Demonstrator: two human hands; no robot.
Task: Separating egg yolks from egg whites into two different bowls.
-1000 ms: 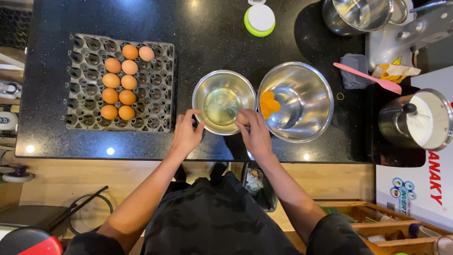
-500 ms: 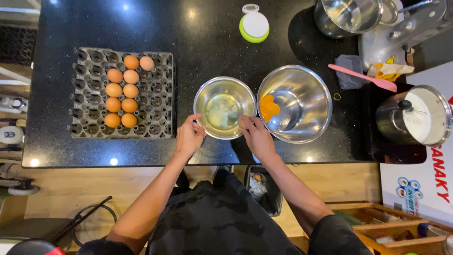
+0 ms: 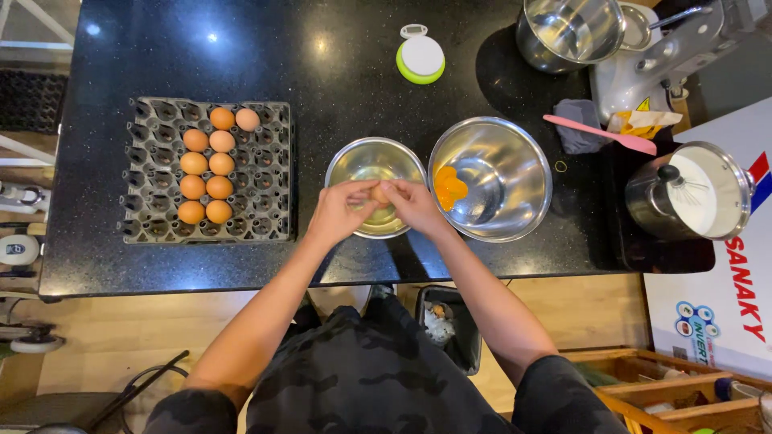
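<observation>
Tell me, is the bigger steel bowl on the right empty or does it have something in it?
Not empty: the larger bowl holds orange egg yolks against its left inner wall.

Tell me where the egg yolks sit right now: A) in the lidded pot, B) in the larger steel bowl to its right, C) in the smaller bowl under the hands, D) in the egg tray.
B: the orange yolks lie inside the larger steel bowl, beside the smaller bowl.
</observation>
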